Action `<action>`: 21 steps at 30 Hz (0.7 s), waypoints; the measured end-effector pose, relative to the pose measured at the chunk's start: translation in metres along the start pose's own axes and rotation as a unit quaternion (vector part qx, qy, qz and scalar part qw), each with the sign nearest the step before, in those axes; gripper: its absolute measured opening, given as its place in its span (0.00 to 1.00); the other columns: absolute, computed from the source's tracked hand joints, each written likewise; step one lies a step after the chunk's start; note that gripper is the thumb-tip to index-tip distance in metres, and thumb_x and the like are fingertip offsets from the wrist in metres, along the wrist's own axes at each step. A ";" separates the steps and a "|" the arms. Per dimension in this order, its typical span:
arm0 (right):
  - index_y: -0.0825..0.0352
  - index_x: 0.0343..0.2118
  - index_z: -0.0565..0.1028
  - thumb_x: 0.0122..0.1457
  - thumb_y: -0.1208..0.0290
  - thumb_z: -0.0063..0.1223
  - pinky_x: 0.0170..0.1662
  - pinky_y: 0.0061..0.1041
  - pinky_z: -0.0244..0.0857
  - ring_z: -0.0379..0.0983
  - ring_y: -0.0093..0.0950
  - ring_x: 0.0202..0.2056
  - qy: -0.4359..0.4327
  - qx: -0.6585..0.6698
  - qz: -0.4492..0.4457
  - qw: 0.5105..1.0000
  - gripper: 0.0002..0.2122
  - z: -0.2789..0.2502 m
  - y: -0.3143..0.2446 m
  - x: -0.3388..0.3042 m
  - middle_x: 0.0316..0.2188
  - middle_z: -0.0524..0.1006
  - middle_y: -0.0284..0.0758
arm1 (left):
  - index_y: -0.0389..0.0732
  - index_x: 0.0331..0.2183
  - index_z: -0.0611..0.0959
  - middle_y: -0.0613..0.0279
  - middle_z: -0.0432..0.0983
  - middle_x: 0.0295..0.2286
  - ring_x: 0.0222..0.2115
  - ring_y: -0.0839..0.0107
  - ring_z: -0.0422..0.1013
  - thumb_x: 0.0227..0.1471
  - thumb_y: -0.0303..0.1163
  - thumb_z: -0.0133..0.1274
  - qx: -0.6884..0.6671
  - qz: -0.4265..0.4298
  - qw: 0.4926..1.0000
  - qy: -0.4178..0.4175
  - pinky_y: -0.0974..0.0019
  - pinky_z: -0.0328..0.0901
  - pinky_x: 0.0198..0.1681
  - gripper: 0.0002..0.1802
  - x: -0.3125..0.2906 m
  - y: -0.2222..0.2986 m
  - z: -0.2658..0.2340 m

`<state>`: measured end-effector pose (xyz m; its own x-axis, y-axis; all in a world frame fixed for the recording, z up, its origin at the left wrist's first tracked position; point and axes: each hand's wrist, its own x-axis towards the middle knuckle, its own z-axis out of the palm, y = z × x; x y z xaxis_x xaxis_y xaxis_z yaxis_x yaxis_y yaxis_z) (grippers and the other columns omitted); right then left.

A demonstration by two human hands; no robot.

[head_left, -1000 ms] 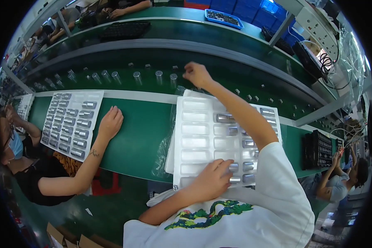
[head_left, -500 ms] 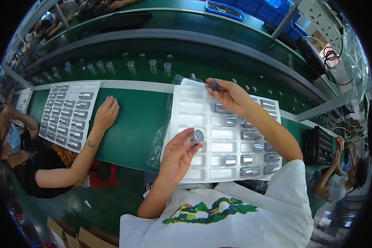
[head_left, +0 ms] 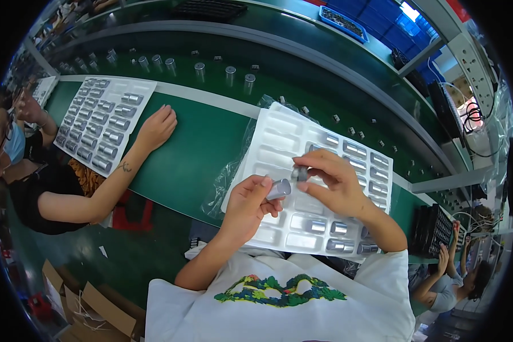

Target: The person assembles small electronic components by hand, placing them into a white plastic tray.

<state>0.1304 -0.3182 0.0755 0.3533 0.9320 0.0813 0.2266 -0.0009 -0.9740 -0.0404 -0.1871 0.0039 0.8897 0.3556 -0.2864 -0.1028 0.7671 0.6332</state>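
Observation:
In my left hand (head_left: 246, 210) is a silver metal cylinder (head_left: 279, 189), pinched between thumb and fingers with its round end turned to the right. My right hand (head_left: 339, 183) grips a small dark grey part (head_left: 300, 173) in its fingertips, close to the cylinder's end but apparently apart from it. Both hands are above a white moulded plastic tray (head_left: 277, 142). Silver cylinders (head_left: 354, 149) lie in many of its pockets on the right, while pockets on its left side are bare. My right hand and forearm cover part of the tray.
On the green belt beyond stand more cylinders (head_left: 230, 74) and small metal parts (head_left: 336, 118). To the left, a co-worker's arm (head_left: 111, 185) rests beside another filled tray (head_left: 100, 119). Black crates (head_left: 433, 231) stand at the right, with clear plastic film (head_left: 225, 185) under my tray.
My right hand has come back from the belt's edge toward my left hand, bringing the small dark part near the cylinder. The whole view has shifted and tilted.

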 end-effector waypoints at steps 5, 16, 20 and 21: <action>0.68 0.44 0.80 0.46 0.81 0.69 0.42 0.22 0.71 0.78 0.29 0.38 -0.054 -0.139 -0.086 0.985 0.19 -0.001 -0.002 -0.002 0.39 0.81 0.39 | 0.37 0.35 0.76 0.55 0.78 0.27 0.24 0.71 0.74 0.63 0.37 0.50 -0.023 0.013 1.000 -0.007 0.70 0.68 0.26 0.12 -0.002 -0.004 0.000; 0.69 0.40 0.82 0.48 0.77 0.68 0.39 0.25 0.72 0.78 0.34 0.37 -0.077 -0.225 -0.117 0.964 0.15 0.003 -0.009 0.001 0.37 0.79 0.39 | 0.36 0.34 0.77 0.56 0.78 0.26 0.23 0.72 0.74 0.63 0.38 0.51 0.052 -0.006 0.998 0.018 0.72 0.69 0.26 0.13 0.003 -0.001 -0.004; 0.68 0.44 0.79 0.47 0.75 0.68 0.38 0.27 0.72 0.77 0.36 0.36 -0.064 -0.275 -0.174 0.944 0.18 0.004 0.002 0.006 0.37 0.78 0.39 | 0.31 0.41 0.78 0.59 0.77 0.30 0.27 0.78 0.73 0.57 0.31 0.58 0.151 0.070 0.986 -0.004 0.76 0.70 0.31 0.14 0.002 -0.004 0.007; 0.68 0.44 0.79 0.47 0.75 0.68 0.38 0.27 0.72 0.77 0.36 0.36 -0.060 -0.276 -0.177 0.943 0.18 0.006 0.001 0.006 0.37 0.78 0.39 | 0.29 0.42 0.78 0.60 0.76 0.32 0.28 0.81 0.73 0.54 0.29 0.61 0.210 0.113 0.971 -0.014 0.78 0.69 0.31 0.17 0.001 -0.005 0.009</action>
<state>0.1273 -0.3103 0.0741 0.0688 0.9438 0.3234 0.7602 0.1603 -0.6296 -0.0352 -0.1951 0.0074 0.8779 0.4701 -0.0909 -0.1110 0.3845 0.9164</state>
